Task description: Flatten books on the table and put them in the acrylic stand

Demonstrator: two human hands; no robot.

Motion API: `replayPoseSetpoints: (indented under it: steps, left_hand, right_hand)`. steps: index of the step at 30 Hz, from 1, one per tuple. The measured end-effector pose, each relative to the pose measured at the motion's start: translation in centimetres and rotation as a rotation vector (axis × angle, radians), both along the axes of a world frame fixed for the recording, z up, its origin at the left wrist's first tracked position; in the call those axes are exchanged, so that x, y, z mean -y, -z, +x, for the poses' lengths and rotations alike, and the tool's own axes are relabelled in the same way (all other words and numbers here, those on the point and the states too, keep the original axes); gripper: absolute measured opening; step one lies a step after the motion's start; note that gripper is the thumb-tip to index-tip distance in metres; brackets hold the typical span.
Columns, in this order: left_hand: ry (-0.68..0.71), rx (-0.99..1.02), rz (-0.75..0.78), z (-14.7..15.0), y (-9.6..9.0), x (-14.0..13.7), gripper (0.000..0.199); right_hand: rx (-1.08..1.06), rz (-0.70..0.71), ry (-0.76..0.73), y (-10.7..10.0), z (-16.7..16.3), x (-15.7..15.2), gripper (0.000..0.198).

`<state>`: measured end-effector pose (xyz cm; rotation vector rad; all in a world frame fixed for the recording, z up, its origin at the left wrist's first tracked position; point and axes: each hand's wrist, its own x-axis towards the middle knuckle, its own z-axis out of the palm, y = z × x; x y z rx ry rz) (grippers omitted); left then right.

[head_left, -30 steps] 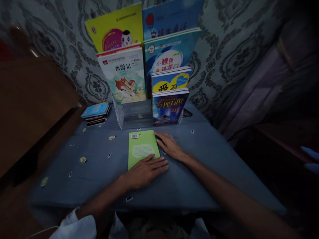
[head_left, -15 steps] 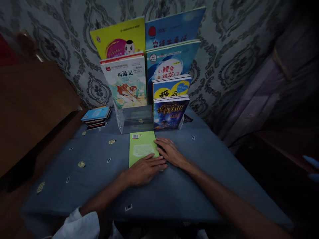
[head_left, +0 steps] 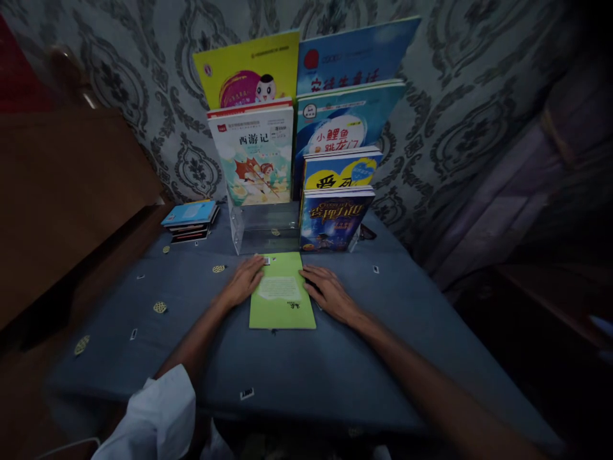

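A green book [head_left: 282, 313] lies flat on the blue-grey tablecloth [head_left: 201, 358], its back cover with a barcode facing up. My left hand [head_left: 245, 281] rests at its upper left edge, fingers stretched out and their tips over the barcode corner. At the opposite edge, my right hand [head_left: 330, 292] lies with fingers extended, fingertips touching the book's side. Just beyond the book stands a clear tiered rack [head_left: 263, 239] with several upright books, among them a dark blue book [head_left: 335, 220] in the front row and a pale-covered book [head_left: 256, 156] at left.
Left of the rack sits a stack of small books [head_left: 191, 217] with a blue one on top. A dark object [head_left: 368, 233] lies behind the rack's right end. Patterned wallpaper [head_left: 191, 160] rises behind the table, and a brown wooden panel [head_left: 71, 191] stands at left.
My left hand has moved from the book's lower right across to its upper left edge, uncovering the lower cover. My right hand stays at the right edge. The view has shifted slightly.
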<state>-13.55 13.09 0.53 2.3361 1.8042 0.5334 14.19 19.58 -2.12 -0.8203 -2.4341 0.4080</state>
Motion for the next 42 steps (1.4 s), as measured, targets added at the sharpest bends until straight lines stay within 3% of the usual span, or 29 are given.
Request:
replayPoseSetpoints:
  steps: [7,14,20,29,35,42]
  left_hand:
    - [-0.086,0.014,0.031,-1.2,1.1,-0.5,0.049]
    - [-0.110,-0.019,0.022,-0.8,0.9,-0.4,0.047]
    - [-0.120,-0.009,0.004,-0.8,0.8,-0.4,0.045]
    - [-0.104,0.016,0.033,-1.2,1.6,-0.6,0.045]
    - [-0.108,0.001,0.033,-1.0,1.5,-0.5,0.045]
    - [-0.115,-0.020,0.041,-0.8,1.3,-0.4,0.046]
  right_hand:
    - [0.139,0.098,-0.039,-1.3,-1.8,0.2,0.043]
    - [0.236,0.058,-0.083,-2.2,-6.3,-1.4,0.048]
    - [0.303,0.067,-0.206,-2.2,-7.8,1.0,0.051]
    - [0.367,0.074,-0.483,-3.5,-6.1,7.1,0.054]
    - [0.305,0.072,-0.437,-2.8,-4.1,7.5,0.053]
    - [0.252,0.070,-0.297,-1.5,-1.2,5.7,0.068]
